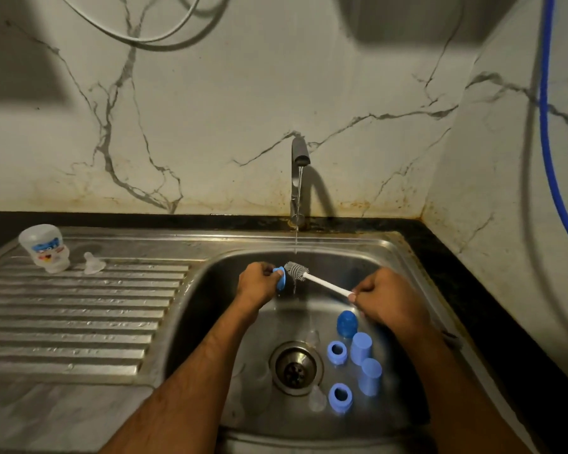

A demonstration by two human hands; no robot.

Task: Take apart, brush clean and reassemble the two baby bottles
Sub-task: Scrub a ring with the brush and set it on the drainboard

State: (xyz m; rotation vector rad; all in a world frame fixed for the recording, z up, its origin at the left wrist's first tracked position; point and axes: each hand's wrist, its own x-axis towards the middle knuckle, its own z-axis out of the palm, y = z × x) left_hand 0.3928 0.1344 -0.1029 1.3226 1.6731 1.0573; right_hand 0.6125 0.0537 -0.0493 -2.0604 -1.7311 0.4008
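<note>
Bottle body (45, 248): stands upside down at the far left of the ribbed draining board (79, 309), printed label facing the camera.
Clear teat (93, 263): sits on the draining board just right of the bottle body.
Left hand (258, 283): over the sink basin (210, 290), fingers curled round a small blue bottle part (281, 279); which part it is I cannot tell.
Brush (312, 277): grey bristle head touches the blue bottle part under the thin stream from the tap (298, 178).
Right hand (386, 301): fingers pinch the end of the brush's white handle.
Basin floor: a blue dome cap (347, 324), two blue screw rings (337, 352) and two blue cups (361, 348) lie right of the drain (295, 368).
</note>
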